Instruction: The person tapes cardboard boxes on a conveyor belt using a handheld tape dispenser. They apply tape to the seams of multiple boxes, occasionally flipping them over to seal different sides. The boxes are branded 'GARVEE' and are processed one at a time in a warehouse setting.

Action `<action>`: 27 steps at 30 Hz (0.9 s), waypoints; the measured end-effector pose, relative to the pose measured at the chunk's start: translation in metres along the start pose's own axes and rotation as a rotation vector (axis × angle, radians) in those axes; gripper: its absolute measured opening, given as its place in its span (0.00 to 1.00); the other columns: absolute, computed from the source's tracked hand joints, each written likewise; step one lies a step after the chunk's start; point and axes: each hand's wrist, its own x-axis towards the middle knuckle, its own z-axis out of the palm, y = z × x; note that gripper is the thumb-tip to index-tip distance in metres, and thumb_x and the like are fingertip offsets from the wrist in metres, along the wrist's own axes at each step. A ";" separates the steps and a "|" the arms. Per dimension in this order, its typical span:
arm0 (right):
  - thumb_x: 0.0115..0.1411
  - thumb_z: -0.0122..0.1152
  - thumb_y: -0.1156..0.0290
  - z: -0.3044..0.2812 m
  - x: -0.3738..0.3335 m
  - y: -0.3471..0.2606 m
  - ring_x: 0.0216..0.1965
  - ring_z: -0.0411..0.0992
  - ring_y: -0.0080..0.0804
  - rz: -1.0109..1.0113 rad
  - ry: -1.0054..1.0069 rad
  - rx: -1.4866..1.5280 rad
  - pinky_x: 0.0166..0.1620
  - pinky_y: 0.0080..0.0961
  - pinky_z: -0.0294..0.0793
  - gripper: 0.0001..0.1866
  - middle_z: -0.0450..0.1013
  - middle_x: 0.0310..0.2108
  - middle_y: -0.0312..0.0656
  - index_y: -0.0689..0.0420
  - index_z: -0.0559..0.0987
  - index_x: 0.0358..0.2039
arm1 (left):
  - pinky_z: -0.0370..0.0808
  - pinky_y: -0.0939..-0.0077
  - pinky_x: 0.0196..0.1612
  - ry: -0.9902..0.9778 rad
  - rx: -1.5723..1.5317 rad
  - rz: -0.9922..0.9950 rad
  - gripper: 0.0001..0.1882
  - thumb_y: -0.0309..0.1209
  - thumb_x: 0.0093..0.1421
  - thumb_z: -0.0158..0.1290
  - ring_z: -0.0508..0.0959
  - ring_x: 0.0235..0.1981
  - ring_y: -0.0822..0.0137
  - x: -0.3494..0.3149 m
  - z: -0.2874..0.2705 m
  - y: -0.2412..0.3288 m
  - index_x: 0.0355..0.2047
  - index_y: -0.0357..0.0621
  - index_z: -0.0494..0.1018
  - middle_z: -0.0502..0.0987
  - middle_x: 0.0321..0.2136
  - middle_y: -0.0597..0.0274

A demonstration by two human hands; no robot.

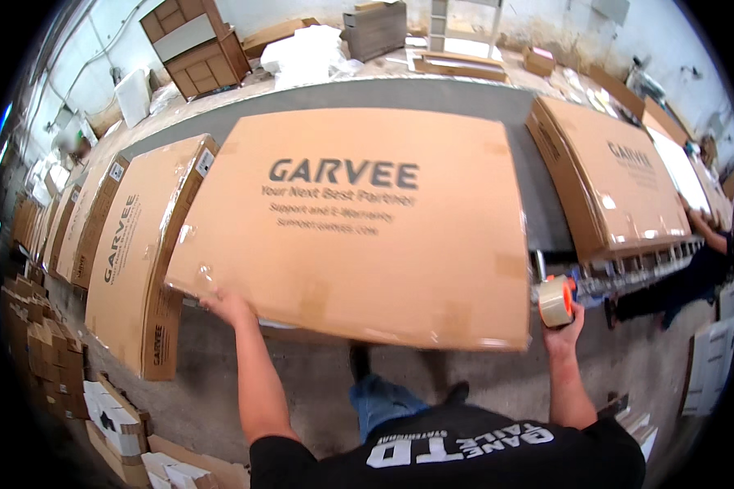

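Note:
A large flat cardboard box (359,269) with dark print lies in front of me on a grey conveyor (546,196), its near edge slightly towards me. My left hand (230,308) grips that box at its near left corner, the fingers on the edge and partly hidden. In my right hand (564,328), just off the near right corner, is a tape dispenser (558,300) with orange parts and a roll of tan tape. The fingers wrap round its handle. Clear tape shines along the box's corners.
Another flat box (620,183) lies to the right, where a person in dark clothes (677,281) reaches towards the line. More boxes (143,253) line the left side. Cardboard and white pieces (114,416) stand at lower left. Brown furniture (196,49) stands beyond the conveyor.

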 end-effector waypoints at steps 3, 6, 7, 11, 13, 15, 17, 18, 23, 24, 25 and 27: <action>0.64 0.46 0.49 -0.006 0.026 0.057 0.57 0.74 0.40 -0.036 0.203 0.112 0.60 0.43 0.75 0.27 0.78 0.52 0.39 0.52 0.79 0.54 | 0.60 0.56 0.72 -0.130 -0.316 0.059 0.35 0.34 0.77 0.36 0.59 0.72 0.49 0.010 0.001 -0.003 0.76 0.40 0.34 0.45 0.76 0.46; 0.67 0.41 0.50 0.081 -0.039 0.100 0.60 0.73 0.46 -0.146 -0.120 -0.160 0.63 0.50 0.73 0.30 0.74 0.59 0.44 0.54 0.74 0.62 | 0.63 0.52 0.70 -0.255 -0.605 -0.006 0.34 0.33 0.77 0.34 0.62 0.70 0.51 0.026 0.023 0.028 0.77 0.46 0.34 0.49 0.75 0.51; 0.69 0.40 0.51 0.080 -0.048 0.111 0.59 0.74 0.44 -0.099 0.033 -0.022 0.62 0.48 0.75 0.29 0.73 0.59 0.44 0.55 0.74 0.62 | 0.65 0.54 0.68 -0.314 -0.531 0.015 0.32 0.34 0.77 0.35 0.64 0.69 0.52 0.048 0.027 0.033 0.76 0.44 0.38 0.52 0.74 0.49; 0.69 0.45 0.51 0.096 -0.081 0.170 0.58 0.74 0.45 -0.113 0.076 0.028 0.62 0.47 0.75 0.27 0.74 0.58 0.45 0.54 0.75 0.59 | 0.65 0.60 0.67 -0.337 -0.381 0.063 0.32 0.43 0.76 0.39 0.65 0.67 0.53 0.171 0.092 0.020 0.73 0.36 0.50 0.57 0.71 0.44; 0.67 0.47 0.52 0.127 -0.099 0.196 0.54 0.75 0.45 -0.005 0.155 0.103 0.57 0.45 0.77 0.26 0.75 0.55 0.44 0.54 0.77 0.56 | 0.60 0.56 0.70 -0.315 -0.168 0.154 0.36 0.48 0.75 0.40 0.60 0.71 0.47 0.240 0.123 0.006 0.73 0.33 0.50 0.54 0.72 0.39; 0.65 0.49 0.53 0.113 -0.103 0.208 0.47 0.76 0.43 0.084 0.177 0.235 0.48 0.43 0.79 0.24 0.77 0.51 0.42 0.55 0.78 0.53 | 0.53 0.49 0.73 -0.104 0.264 0.332 0.42 0.53 0.73 0.42 0.53 0.74 0.39 0.269 0.167 0.001 0.73 0.31 0.48 0.51 0.73 0.35; 0.62 0.50 0.55 0.104 -0.113 0.198 0.41 0.75 0.42 0.171 0.159 0.359 0.41 0.40 0.78 0.22 0.78 0.46 0.41 0.54 0.78 0.49 | 0.50 0.39 0.72 0.084 0.570 0.777 0.47 0.56 0.69 0.48 0.48 0.74 0.33 0.236 0.186 0.020 0.72 0.29 0.49 0.50 0.73 0.34; 0.61 0.50 0.56 0.109 -0.120 0.189 0.38 0.75 0.40 0.208 0.162 0.371 0.38 0.39 0.77 0.21 0.78 0.43 0.40 0.54 0.78 0.48 | 0.51 0.41 0.72 -0.039 0.583 1.002 0.44 0.53 0.69 0.50 0.51 0.73 0.34 0.210 0.193 0.029 0.72 0.30 0.52 0.52 0.73 0.35; 0.59 0.51 0.55 0.065 -0.147 0.143 0.49 0.78 0.46 0.359 0.074 0.262 0.55 0.41 0.77 0.28 0.79 0.50 0.47 0.60 0.78 0.53 | 0.74 0.59 0.59 -1.446 0.503 1.004 0.25 0.39 0.64 0.60 0.78 0.55 0.44 -0.077 0.194 0.126 0.59 0.41 0.74 0.80 0.52 0.42; 0.59 0.51 0.55 0.054 -0.150 0.136 0.51 0.78 0.46 0.376 0.046 0.251 0.58 0.42 0.75 0.28 0.79 0.51 0.48 0.61 0.78 0.54 | 0.74 0.59 0.59 -1.580 0.501 1.149 0.25 0.42 0.65 0.59 0.78 0.55 0.46 -0.109 0.208 0.120 0.58 0.42 0.75 0.80 0.53 0.44; 0.59 0.51 0.55 0.040 -0.150 0.128 0.53 0.77 0.47 0.386 0.021 0.239 0.61 0.42 0.74 0.29 0.78 0.52 0.49 0.62 0.77 0.55 | 0.73 0.58 0.60 -1.726 0.508 1.251 0.26 0.45 0.65 0.58 0.78 0.56 0.46 -0.153 0.218 0.127 0.57 0.42 0.76 0.79 0.54 0.44; 0.60 0.50 0.54 0.010 -0.159 0.110 0.54 0.76 0.46 0.327 0.054 0.190 0.62 0.44 0.72 0.31 0.78 0.54 0.49 0.61 0.76 0.58 | 0.71 0.57 0.63 -1.801 0.502 1.462 0.27 0.48 0.65 0.58 0.77 0.57 0.46 -0.237 0.250 0.127 0.56 0.42 0.77 0.80 0.54 0.45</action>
